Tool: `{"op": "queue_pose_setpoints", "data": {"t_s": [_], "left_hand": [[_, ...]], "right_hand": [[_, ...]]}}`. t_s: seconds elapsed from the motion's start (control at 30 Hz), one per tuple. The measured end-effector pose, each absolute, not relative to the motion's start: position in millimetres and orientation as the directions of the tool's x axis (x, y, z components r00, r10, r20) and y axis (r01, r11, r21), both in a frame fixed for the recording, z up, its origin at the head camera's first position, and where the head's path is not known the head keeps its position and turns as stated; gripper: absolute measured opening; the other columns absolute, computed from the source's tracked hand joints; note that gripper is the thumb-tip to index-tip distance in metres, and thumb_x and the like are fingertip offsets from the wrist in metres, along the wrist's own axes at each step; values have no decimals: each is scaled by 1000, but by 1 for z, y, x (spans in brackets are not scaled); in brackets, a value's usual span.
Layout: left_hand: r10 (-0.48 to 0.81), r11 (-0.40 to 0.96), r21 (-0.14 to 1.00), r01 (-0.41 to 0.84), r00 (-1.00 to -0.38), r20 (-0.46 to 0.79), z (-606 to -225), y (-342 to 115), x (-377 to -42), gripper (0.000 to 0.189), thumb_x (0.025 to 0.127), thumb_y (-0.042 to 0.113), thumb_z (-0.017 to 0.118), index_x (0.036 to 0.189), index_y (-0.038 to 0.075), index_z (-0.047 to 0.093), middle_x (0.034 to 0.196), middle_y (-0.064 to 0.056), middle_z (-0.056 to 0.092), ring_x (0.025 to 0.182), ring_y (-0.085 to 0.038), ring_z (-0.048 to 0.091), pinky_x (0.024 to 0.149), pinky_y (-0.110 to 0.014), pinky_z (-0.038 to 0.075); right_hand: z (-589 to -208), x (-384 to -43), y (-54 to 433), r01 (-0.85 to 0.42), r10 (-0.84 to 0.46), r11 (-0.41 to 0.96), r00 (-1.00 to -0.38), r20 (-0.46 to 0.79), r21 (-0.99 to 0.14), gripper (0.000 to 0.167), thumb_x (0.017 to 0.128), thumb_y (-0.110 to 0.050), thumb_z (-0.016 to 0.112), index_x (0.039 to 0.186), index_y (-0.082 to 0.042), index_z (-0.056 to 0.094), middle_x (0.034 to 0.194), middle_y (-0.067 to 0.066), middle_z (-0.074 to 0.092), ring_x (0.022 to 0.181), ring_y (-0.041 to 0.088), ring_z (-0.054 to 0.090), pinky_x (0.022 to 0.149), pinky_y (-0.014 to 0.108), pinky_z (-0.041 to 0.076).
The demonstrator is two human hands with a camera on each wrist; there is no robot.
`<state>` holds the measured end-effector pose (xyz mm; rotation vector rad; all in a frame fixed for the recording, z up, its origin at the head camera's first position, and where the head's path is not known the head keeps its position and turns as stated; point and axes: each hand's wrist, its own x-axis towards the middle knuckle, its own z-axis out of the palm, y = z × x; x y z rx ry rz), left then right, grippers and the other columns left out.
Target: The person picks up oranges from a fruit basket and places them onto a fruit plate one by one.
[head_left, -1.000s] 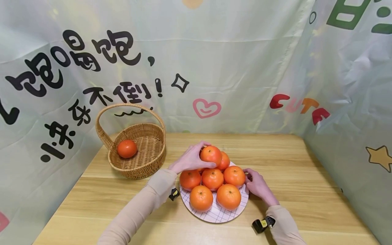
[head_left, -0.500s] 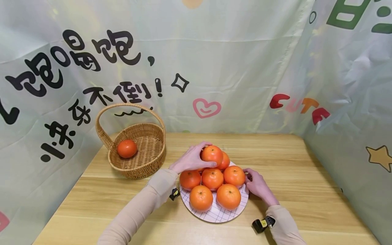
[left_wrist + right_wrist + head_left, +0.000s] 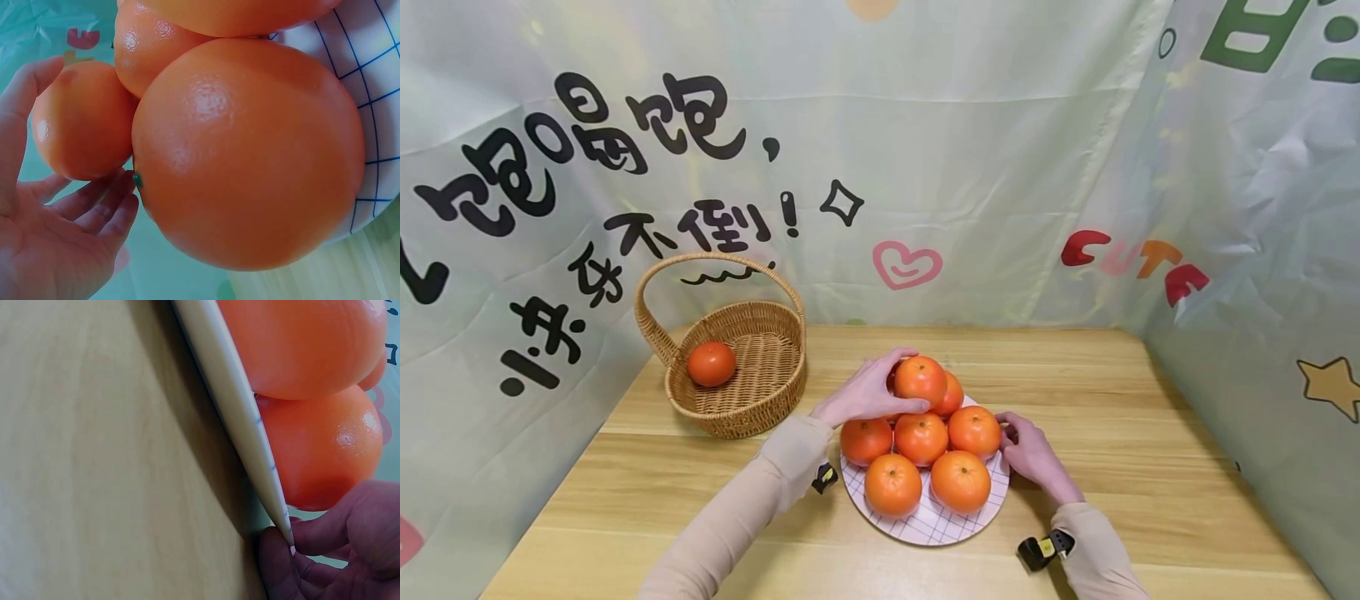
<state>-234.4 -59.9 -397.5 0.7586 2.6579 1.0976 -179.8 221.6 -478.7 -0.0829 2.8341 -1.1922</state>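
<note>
My left hand (image 3: 868, 390) curves its thumb and fingers round an orange (image 3: 921, 380) at the top of a pile. In the left wrist view that orange (image 3: 84, 122) sits between thumb and fingers, past a much nearer orange (image 3: 250, 156). The pile stands on a round white plate (image 3: 936, 529) with a blue grid. At the plate's right rim is my right hand (image 3: 1030, 448). The right wrist view shows this hand (image 3: 337, 550) pinching the plate's edge (image 3: 250, 425), thumb above and fingers beneath, beside an orange (image 3: 325, 447).
A wicker basket (image 3: 782, 400) with a tall arched handle stands at the back left. One reddish orange fruit (image 3: 711, 364) lies inside it. The wooden table (image 3: 1120, 400) is bordered by a printed cloth backdrop (image 3: 1000, 167) behind and at the sides.
Almost nothing differs. The orange in my left hand has shifted very slightly to the right; the right hand keeps its place at the plate's rim.
</note>
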Motion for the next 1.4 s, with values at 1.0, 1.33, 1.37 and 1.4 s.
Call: {"op": "queue_pose_setpoints", "data": {"t_s": [1.0, 1.33, 1.37, 1.4], "left_hand": [[328, 646, 696, 314, -937, 119, -389, -154, -226, 86, 83, 46, 79, 153, 16, 39, 160, -12, 39, 150, -36, 34, 120, -61, 28], [217, 741, 624, 249, -968, 129, -379, -209, -239, 81, 89, 45, 73, 150, 5, 39, 153, -24, 42, 144, -43, 38, 116, -62, 33], [199, 744, 625, 236, -971, 130, -379, -214, -240, 79, 90, 46, 72, 149, 5, 41, 151, -24, 44, 142, -43, 39, 115, -62, 34], [175, 746, 631, 214, -977, 126, -378, -219, -241, 77, 89, 46, 72, 148, 6, 42, 150, -23, 46, 141, -43, 41, 114, -62, 35]], "right_hand": [[-478, -179, 222, -15, -71, 691, -996, -47, -722, 34, 92, 3, 51, 124, 7, 59, 93, 17, 65, 80, 24, 58, 74, 34, 48], [-480, -180, 222, -26, -70, 692, -997, -31, -721, 33, 90, 3, 51, 122, 8, 59, 91, 17, 66, 80, 24, 58, 74, 34, 48], [-481, -180, 222, -26, -69, 692, -997, -31, -721, 33, 90, 3, 51, 122, 8, 59, 91, 17, 65, 80, 24, 58, 74, 34, 48], [-481, -180, 222, -25, -69, 693, -997, -32, -721, 33, 90, 3, 51, 122, 8, 59, 91, 17, 65, 80, 24, 58, 74, 34, 48]]}}
